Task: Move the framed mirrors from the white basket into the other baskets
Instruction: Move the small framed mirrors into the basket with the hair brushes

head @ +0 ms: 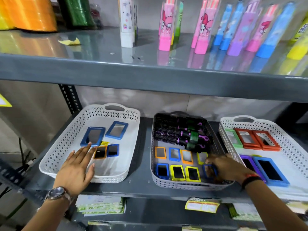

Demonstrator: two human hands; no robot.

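Note:
The white basket (50, 157) at the left holds two large blue-framed mirrors (93, 136), (116, 130), a small orange-framed mirror (100, 152) and a small blue one (113, 150). My left hand (78, 169) hovers flat and open over this basket, fingertips close to the orange mirror and the nearer large blue one. The grey middle basket (152, 157) holds rows of small mirrors. My right hand (223, 167) is inside its front right corner, fingers closed on a small blue-framed mirror (209, 171).
Black and purple hairbrushes (181, 133) fill the back of the grey basket. A third white basket (286, 147) at the right holds green, red, purple and blue mirrors. The grey upper shelf (150, 75) overhangs with pink and blue boxes. Leaflets lie below.

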